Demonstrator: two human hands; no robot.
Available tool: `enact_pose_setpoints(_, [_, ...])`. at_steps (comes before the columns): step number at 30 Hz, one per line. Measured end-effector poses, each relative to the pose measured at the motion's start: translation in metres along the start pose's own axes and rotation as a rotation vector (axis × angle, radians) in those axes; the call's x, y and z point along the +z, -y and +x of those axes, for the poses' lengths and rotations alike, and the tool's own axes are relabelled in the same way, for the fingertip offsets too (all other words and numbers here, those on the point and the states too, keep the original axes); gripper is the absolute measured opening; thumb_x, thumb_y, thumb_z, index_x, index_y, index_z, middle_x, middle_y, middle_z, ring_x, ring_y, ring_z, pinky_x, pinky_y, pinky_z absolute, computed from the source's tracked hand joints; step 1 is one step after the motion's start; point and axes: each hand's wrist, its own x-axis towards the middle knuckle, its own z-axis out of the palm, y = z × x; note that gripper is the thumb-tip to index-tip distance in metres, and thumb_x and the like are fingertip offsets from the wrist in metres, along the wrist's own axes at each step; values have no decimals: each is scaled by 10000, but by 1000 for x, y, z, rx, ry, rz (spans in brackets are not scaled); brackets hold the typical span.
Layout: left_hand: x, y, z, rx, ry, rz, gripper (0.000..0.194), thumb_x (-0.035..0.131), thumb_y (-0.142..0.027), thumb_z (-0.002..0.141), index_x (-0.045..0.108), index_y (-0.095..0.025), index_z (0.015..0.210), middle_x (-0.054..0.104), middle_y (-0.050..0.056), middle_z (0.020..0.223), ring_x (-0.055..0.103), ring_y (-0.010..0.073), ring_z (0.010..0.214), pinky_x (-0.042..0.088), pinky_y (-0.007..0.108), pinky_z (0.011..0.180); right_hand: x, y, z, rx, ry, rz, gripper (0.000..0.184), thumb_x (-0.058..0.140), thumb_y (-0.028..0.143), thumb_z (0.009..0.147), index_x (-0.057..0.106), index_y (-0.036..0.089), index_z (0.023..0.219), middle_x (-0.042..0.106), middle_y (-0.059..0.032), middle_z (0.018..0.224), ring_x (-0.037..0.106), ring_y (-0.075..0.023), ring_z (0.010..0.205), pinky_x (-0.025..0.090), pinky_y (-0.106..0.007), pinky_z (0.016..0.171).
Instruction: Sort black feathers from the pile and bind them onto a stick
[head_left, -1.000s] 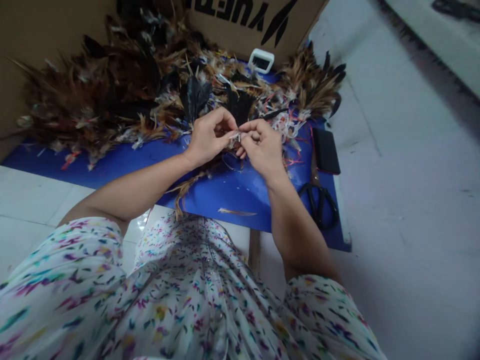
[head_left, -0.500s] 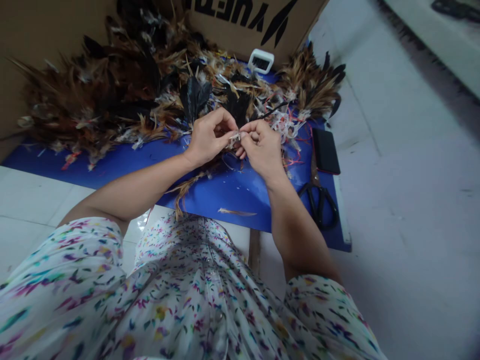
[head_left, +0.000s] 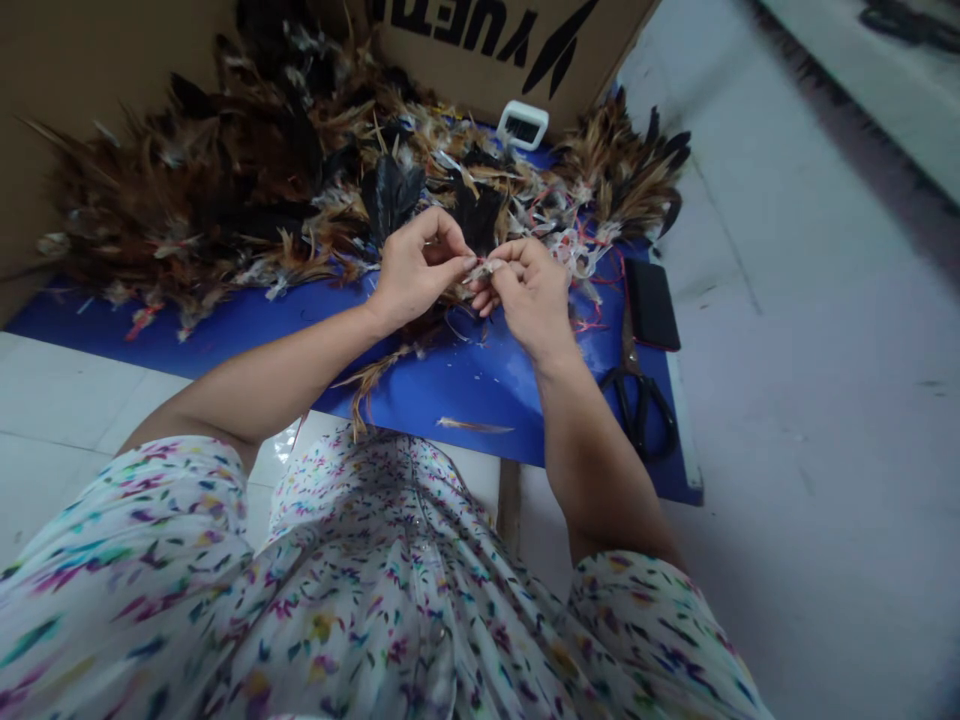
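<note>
Across the blue work surface [head_left: 495, 392], two cardboard panels [head_left: 112, 60] rise at the left and far sides, perhaps to keep the heap of brown and black feathers [head_left: 187, 185] from spilling. Toward the far right lies a separate feather bunch [head_left: 622, 175]. Left hand [head_left: 410, 270] and right hand [head_left: 540, 300] meet over the middle. Scissors [head_left: 642, 405] and a dark phone-like slab [head_left: 652, 303] lie along the right edge, seemingly for easy reach; a white device [head_left: 523, 125] sits farther back. Between the fingertips is a small pale tuft [head_left: 486, 269] tinged red, pinched by both thumbs and forefingers, probably because something so slight needs fingertip control. Counted: two panels, one separate bunch, two hands, one pair of scissors, one slab, one device, one tuft; the heaped feathers are too tangled to number.
</note>
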Motion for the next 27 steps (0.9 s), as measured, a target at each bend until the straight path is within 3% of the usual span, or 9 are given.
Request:
enact_pose_setpoints(5, [-1,-1,1,-24,1,-51,330,835,-316,699,570,-172,832,611,8,784,697,218,932,577,369,795,0,1,0,15,12,29,166,535,408,958,500,251,917,636,41,680,634,-97,550,512,-200,474])
enact_pose_setpoints(14, [-4,-10,3,-14,31,-33,428,835,-455,686,547,-173,829,612,-19,764,706,185,875,573,341,782,-1,5,-1,8,28,84,273,535,526,946,469,260,938,632,50,704,637,-92,559,531,-204,507])
enact_pose_setpoints(27, [0,-16,3,-175,-14,-170,354,853,-244,663,531,-193,801,617,-40,731,678,128,789,534,262,705,3,5,-3,19,-26,99,316,535,568,932,461,261,937,629,48,688,643,-105,561,526,-212,486])
